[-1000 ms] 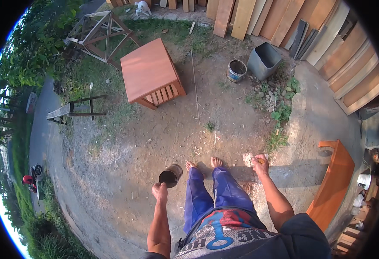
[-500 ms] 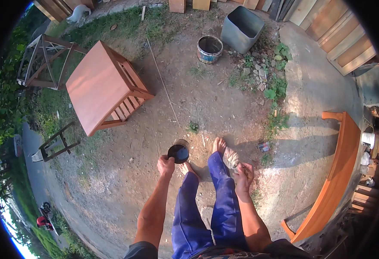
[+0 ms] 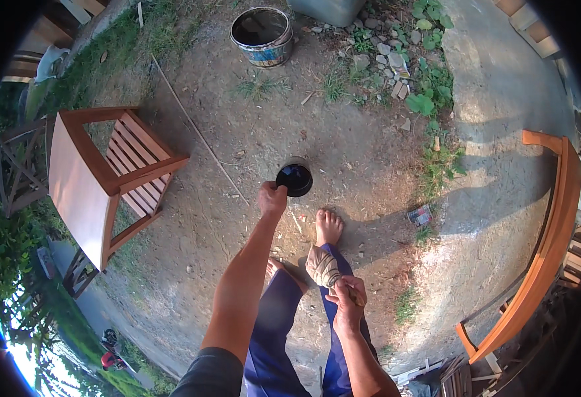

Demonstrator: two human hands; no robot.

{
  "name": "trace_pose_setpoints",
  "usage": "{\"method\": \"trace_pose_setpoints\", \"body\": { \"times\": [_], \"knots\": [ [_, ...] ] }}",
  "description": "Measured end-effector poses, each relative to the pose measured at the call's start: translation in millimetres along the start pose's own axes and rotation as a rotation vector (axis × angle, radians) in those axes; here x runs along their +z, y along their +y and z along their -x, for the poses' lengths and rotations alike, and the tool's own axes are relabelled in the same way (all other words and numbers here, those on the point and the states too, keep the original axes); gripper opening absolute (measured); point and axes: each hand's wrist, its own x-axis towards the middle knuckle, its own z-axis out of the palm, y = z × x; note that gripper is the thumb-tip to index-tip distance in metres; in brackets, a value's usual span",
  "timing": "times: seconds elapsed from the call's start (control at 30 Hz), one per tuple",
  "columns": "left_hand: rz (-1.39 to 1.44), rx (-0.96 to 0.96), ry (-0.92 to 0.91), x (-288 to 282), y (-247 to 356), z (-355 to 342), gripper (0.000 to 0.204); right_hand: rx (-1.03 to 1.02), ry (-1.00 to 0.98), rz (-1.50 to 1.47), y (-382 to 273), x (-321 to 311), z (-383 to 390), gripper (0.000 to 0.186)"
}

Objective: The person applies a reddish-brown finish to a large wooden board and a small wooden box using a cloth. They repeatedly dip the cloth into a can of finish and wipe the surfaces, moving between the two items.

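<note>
My left hand (image 3: 272, 198) is stretched forward, closed on the near rim of a dark round can (image 3: 295, 178). Glossy dark liquid shows inside the can, which is held above the bare ground. Nearer to me, my right hand (image 3: 348, 301) grips the short brown handle of a brush (image 3: 323, 266). The brush has a wide, fan-shaped beige head with darker bands and points forward and left, above my legs. Some right-hand fingers are partly hidden around the handle.
A reddish-brown wooden table (image 3: 82, 192) with slatted sides stands left. Ahead sits a paint-stained bucket (image 3: 262, 56), beside a grey tub (image 3: 330, 10). A long thin stick (image 3: 197, 129) lies on the dirt. An orange-brown wooden piece (image 3: 535, 278) curves along the right; stones (image 3: 386, 56) lie ahead right.
The bucket and stick now appear nearer, and the table sits farther left in view. My left hand has carried the can forward; my right hand has brought the brush leftward, in front of my legs.
</note>
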Motion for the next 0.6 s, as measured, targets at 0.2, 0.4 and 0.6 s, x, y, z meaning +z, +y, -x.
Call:
{"method": "trace_pose_setpoints", "body": {
  "times": [0.2, 0.4, 0.6],
  "knots": [
    [-0.040, 0.089, -0.033, 48.2, 48.0, -16.3, 0.043, 0.170, 0.002, 0.062, -3.7, 3.0, -13.0, 0.019],
    [0.005, 0.118, -0.117, 81.2, 69.5, -26.1, 0.042, 0.230, -0.037, 0.082, -12.2, 11.3, -14.3, 0.022],
    [-0.033, 0.099, -0.120, 98.3, 81.2, -27.1, 0.040, 0.233, -0.034, 0.085, -18.0, 13.9, -19.5, 0.022]
  ]
}}
